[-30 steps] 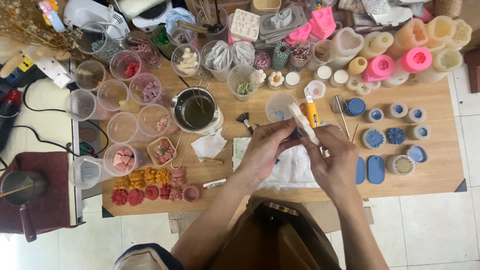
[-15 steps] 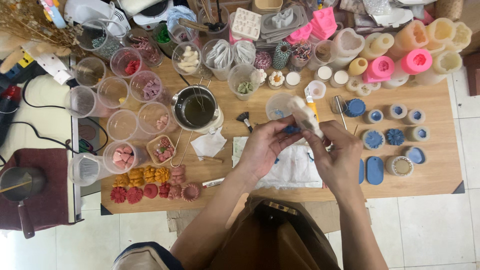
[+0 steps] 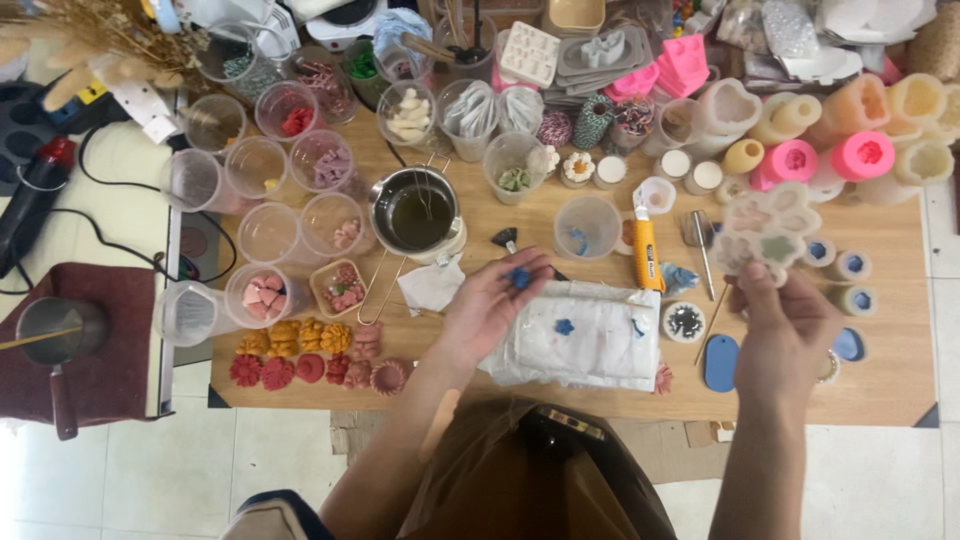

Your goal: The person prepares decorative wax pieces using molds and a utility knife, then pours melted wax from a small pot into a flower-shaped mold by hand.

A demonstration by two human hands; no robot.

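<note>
My right hand [image 3: 785, 325] pinches the lower edge of a translucent mould [image 3: 762, 232], which looks light, floppy and best held by its rim, while my left hand [image 3: 490, 300] nips a small, likely brittle blue piece [image 3: 519, 278] at its fingertips.

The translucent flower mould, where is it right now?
In the head view, the translucent flower mould is held up in the right hand, over the table's right side, above the blue oval piece.
</note>
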